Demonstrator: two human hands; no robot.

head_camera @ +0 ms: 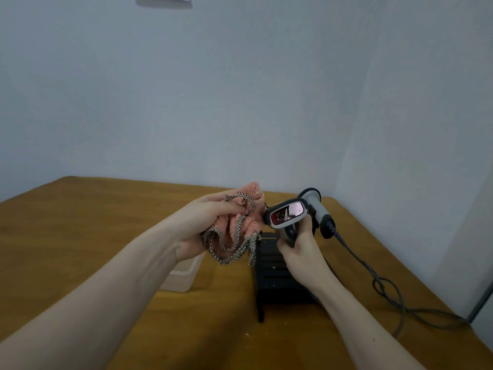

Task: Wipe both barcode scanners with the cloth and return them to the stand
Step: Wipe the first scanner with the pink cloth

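Above the black stand [277,273] near the table's [106,209] far right corner, the right hand [298,249] grips one barcode scanner [286,216] by its handle, window turned toward the person, while the left hand [210,220] clutches the bunched pink cloth [240,225] just beside the scanner's head. The second scanner [316,206] sits behind, seemingly on the stand, its cable [384,284] trailing right. The held scanner looks light, rigid plastic — best held by the handle, the glossy window wiped gently — and the cloth is soft and limp.
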